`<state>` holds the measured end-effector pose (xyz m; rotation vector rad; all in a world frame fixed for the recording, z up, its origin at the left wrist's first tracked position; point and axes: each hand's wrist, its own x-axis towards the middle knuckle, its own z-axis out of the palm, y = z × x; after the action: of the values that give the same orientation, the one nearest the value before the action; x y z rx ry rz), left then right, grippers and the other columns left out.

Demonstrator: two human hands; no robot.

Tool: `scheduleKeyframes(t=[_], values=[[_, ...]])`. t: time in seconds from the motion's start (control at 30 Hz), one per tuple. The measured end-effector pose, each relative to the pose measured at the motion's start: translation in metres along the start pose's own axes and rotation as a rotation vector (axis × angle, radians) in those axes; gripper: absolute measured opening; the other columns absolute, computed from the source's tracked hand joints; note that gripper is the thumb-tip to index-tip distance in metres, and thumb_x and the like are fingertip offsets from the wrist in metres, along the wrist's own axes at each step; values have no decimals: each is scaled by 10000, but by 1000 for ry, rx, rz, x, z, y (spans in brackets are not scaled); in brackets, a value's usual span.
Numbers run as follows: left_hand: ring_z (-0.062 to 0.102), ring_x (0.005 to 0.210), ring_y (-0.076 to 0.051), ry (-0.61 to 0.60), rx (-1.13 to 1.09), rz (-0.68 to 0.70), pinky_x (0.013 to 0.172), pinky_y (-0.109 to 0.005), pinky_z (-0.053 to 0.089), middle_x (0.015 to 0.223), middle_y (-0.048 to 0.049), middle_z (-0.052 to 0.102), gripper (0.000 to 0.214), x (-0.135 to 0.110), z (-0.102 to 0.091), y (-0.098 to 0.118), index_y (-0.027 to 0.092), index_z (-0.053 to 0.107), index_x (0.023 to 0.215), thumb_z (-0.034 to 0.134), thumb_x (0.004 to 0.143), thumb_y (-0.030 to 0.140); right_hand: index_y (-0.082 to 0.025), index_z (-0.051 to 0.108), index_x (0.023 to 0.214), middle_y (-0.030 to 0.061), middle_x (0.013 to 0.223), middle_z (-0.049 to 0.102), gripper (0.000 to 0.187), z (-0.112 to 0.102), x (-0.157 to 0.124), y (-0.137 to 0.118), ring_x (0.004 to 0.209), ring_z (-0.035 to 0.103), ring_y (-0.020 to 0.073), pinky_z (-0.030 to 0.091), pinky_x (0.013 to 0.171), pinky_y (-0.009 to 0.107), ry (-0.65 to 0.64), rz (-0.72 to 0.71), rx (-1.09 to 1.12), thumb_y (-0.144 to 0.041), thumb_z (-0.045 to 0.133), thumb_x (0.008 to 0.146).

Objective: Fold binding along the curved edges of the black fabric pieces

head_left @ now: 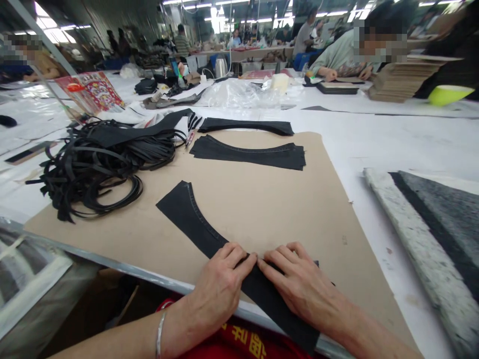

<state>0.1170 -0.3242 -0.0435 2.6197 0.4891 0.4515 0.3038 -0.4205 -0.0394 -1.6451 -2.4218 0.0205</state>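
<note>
The person's left hand [220, 289] and right hand [299, 285] lay flat, side by side, on a curved black fabric piece [187, 214], fingertips nearly meeting. Neither hand's grip was closed on anything; the fingers were stretched out and pressing down. The piece lay on a tan cardboard sheet [262, 199] at the near edge of the white counter [374, 139], its lower end hanging over that edge. A silver bracelet [160, 331] sat on the left wrist. Farther back on the sheet lay a stack of similar black pieces [250, 154], and to the left a tangle of black strips [97, 164]. A grey felt pad [441, 234] lay off to the right.
</note>
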Motion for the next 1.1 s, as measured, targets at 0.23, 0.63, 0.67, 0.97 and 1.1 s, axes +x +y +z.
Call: scheduleKeyframes(t=[0.23, 0.63, 0.67, 0.97, 1.1], values=[[485, 1150, -251, 49, 50, 54, 987, -435, 489, 1173, -139, 568, 426, -15, 3, -2, 110, 561, 1240, 391, 863, 13, -192, 562, 1138, 61, 977, 607, 268, 0, 0, 0, 852, 491, 214, 320, 804, 395, -23, 14, 32, -99, 459, 908], [534, 995, -225, 199, -53, -119, 873, -424, 479, 1070, -86, 589, 252, 2, 1, 9, 179, 573, 1104, 495, 885, 82, -201, 544, 1036, 27, 952, 601, 150, -19, 7, 4, 875, 543, 198, 343, 790, 360, -57, 244, 271, -186, 568, 889], [530, 990, -228, 168, -45, -106, 872, -427, 474, 1063, -81, 592, 273, 7, 1, 12, 182, 567, 1117, 519, 869, 80, -199, 549, 1009, 27, 942, 599, 134, -20, 7, 4, 874, 539, 198, 345, 793, 357, -68, 250, 278, -164, 564, 881], [522, 935, -213, -85, -32, -74, 870, -390, 473, 965, -49, 610, 333, 29, 7, 18, 178, 618, 1063, 451, 841, -4, -189, 566, 914, 20, 912, 603, 147, -24, -4, 14, 867, 530, 181, 343, 806, 332, -107, 298, 375, -75, 549, 822], [538, 877, -199, -91, -63, -59, 820, -356, 496, 913, -47, 618, 342, 31, 8, 21, 176, 653, 1010, 417, 845, -8, -191, 577, 859, 12, 890, 593, 97, -21, -7, 21, 877, 535, 172, 357, 804, 315, -95, 303, 431, -99, 569, 831]])
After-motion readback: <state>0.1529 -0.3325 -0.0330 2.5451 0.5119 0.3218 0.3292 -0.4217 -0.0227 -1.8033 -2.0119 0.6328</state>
